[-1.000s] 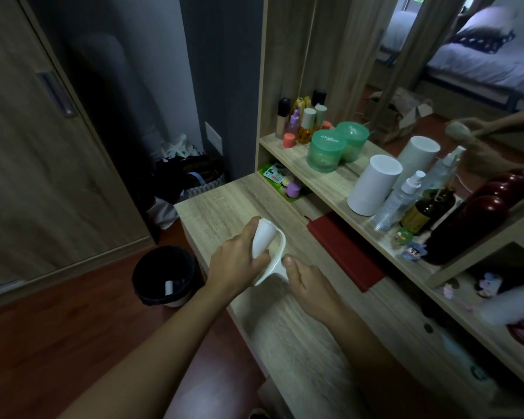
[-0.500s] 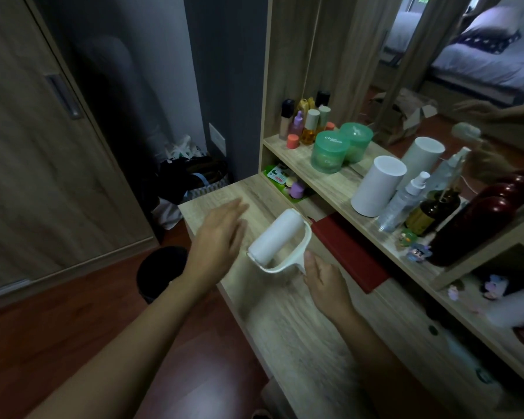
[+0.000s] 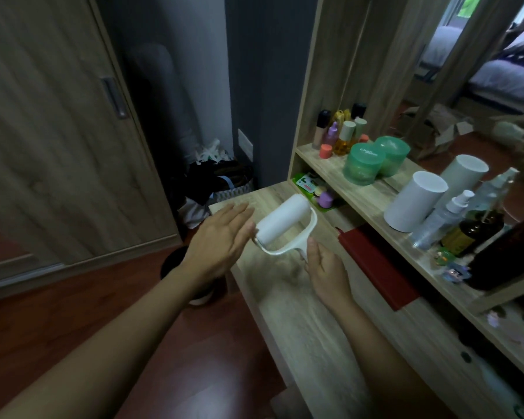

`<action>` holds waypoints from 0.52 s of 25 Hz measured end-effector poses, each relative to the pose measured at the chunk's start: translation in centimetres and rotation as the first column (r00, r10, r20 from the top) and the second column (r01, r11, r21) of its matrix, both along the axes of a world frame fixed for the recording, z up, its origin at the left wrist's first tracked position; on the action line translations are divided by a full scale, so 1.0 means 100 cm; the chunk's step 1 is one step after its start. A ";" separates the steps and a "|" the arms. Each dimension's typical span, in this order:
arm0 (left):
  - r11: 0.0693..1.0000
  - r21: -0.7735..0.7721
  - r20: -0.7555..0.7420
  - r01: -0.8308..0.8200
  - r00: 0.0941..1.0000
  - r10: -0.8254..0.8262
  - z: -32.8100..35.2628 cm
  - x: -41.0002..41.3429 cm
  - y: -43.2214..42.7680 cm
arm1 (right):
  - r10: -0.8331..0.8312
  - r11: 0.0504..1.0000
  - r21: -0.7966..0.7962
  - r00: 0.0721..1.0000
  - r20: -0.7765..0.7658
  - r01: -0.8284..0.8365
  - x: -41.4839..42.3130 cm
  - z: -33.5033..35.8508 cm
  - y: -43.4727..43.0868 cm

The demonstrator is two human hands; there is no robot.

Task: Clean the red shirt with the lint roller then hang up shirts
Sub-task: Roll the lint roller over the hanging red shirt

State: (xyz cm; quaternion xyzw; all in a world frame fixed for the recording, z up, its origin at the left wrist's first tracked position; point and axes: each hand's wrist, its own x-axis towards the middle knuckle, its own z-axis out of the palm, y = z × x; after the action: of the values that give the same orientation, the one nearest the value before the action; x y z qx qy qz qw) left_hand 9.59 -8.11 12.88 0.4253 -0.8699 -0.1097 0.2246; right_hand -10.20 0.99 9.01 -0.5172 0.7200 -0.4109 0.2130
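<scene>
A white lint roller [image 3: 280, 219] with a curved white frame is held above the wooden desk [image 3: 303, 322]. My right hand [image 3: 325, 267] grips its handle from below. Flat and with its fingers spread, my left hand [image 3: 221, 240] hovers at the roller's left end, fingertips at or very near it. No shirt is in view.
A black waste bin [image 3: 179, 261] stands on the floor under my left wrist. A red book [image 3: 375, 264] lies on the desk under the shelf [image 3: 372, 195] of bottles, green jars and a white cylinder. A wardrobe door [image 3: 58, 131] is at left.
My left hand has let go of the roller's drum and opened flat beside it. The roller has tilted so its drum points up and away, now fully exposed.
</scene>
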 end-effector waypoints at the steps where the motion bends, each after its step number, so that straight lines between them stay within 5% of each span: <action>1: 1.000 0.006 -0.030 -0.011 0.999 0.011 0.005 0.010 0.003 | 0.015 1.000 -0.005 1.000 0.023 -0.014 0.013 0.002 -0.007; 5: 0.983 0.087 -0.139 -0.164 0.975 0.175 0.018 0.067 -0.006 | 0.119 0.991 -0.066 0.987 0.107 -0.113 0.075 0.013 -0.035; 13: 0.934 0.024 -0.067 -0.358 0.931 0.358 0.014 0.198 -0.059 | 0.160 0.983 -0.111 0.982 0.099 -0.149 0.198 0.021 -0.102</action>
State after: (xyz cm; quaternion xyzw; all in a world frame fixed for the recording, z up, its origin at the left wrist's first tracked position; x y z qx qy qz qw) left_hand 29.37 -14.03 14.24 0.5737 -0.7688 -0.0867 0.2690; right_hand 9.63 -9.16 11.07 -0.5591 0.6430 -0.4567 0.2556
